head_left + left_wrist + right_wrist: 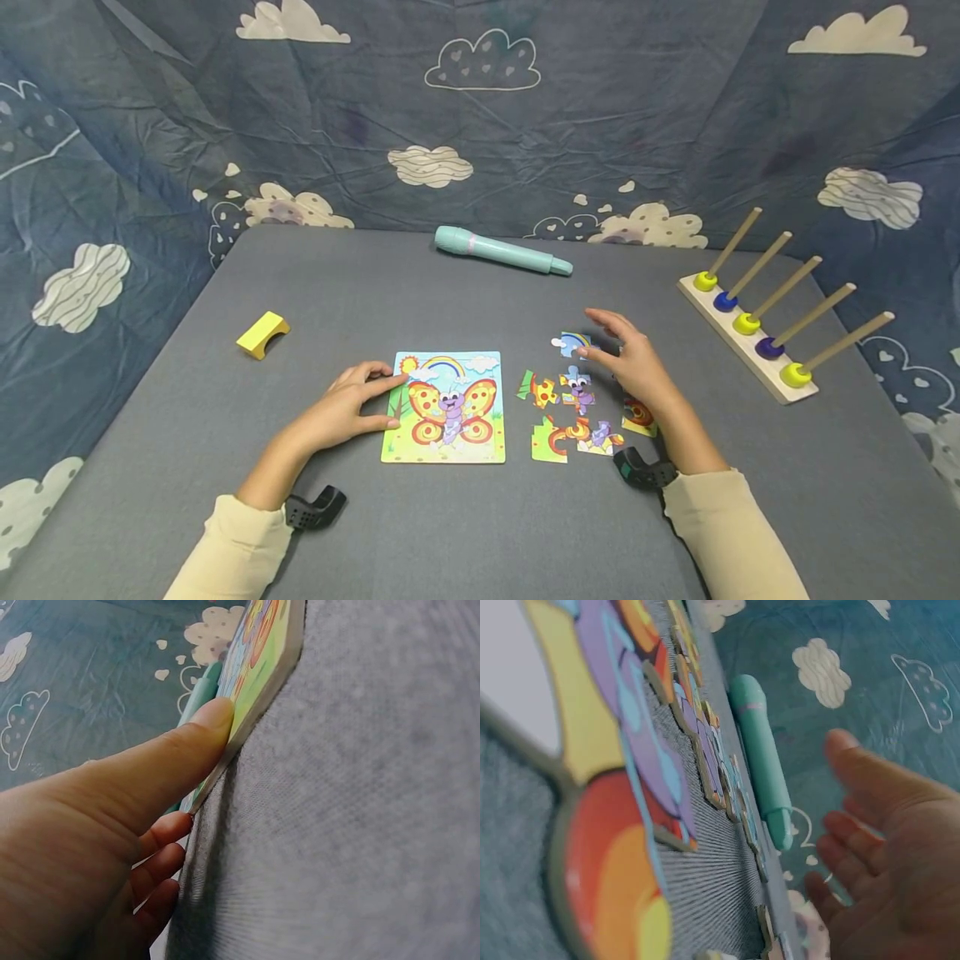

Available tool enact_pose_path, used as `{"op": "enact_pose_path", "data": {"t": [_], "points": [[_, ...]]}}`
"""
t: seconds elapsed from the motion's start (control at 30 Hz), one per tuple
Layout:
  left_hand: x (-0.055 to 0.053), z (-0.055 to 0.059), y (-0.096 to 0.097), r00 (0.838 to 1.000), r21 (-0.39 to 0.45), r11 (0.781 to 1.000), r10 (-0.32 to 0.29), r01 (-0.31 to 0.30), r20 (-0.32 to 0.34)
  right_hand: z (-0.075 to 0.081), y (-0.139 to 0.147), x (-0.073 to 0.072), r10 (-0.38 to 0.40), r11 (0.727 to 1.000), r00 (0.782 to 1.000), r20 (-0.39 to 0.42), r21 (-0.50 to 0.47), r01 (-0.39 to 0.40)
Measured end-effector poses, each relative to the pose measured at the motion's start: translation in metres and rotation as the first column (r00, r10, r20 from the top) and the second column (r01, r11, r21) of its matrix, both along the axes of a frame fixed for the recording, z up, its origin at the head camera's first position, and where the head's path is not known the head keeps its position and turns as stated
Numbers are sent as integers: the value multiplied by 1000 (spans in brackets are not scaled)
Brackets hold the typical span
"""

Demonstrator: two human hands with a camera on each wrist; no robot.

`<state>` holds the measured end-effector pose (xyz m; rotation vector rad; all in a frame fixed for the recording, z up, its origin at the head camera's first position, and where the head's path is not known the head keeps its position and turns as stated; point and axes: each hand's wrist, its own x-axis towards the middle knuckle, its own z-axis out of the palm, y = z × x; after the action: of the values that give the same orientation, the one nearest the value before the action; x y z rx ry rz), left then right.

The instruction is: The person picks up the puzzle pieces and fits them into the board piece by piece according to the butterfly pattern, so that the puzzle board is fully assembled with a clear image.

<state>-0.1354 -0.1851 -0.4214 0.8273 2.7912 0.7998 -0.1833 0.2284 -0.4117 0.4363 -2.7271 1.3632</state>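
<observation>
Left hand (341,411), fingers apart, rests on the butterfly puzzle board (450,408) to its right; uneven pressure could skew it. Right hand (637,367), fingers apart, grips nothing visible; a low sweep could scatter the jigsaw pieces (578,399) to its left.

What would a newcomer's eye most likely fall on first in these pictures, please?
Most likely the bright butterfly board, lying flat near the middle of the gray table, with loose puzzle pieces just to its right. Next might come the wooden peg stand, with its row of upright pegs at the table's right, and the teal marker-shaped object near the far edge.
</observation>
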Motion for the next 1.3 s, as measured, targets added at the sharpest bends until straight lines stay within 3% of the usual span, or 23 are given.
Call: {"op": "enact_pose_path", "data": {"t": [0.17,0.3,0.57,0.8,0.93,1.1,1.3], "points": [[0,-1,-1,1000,3,1000,-1,1,3,-8,4,-3,-1,998,995,96,63,-5],[0,0,-1,1000,5,1000,1,-1,8,-15,7,-5,-2,986,993,115,164,-17],[0,-1,-1,1000,18,1000,2,-2,10,-17,7,-5,40,965,998,38,257,-49],[0,-1,-1,1000,19,1000,-1,1,9,-12,3,-4,29,959,1000,3,283,-29],[1,-2,-1,1000,24,1000,2,-3,21,-5,-2,-1,19,967,999,-31,253,-11],[2,0,0,999,25,1000,9,-9,34,18,-20,9,50,977,990,-130,212,-22],[3,1,2,1000,1,1000,14,-14,15,43,-50,26,144,984,949,-281,138,-109]]}}
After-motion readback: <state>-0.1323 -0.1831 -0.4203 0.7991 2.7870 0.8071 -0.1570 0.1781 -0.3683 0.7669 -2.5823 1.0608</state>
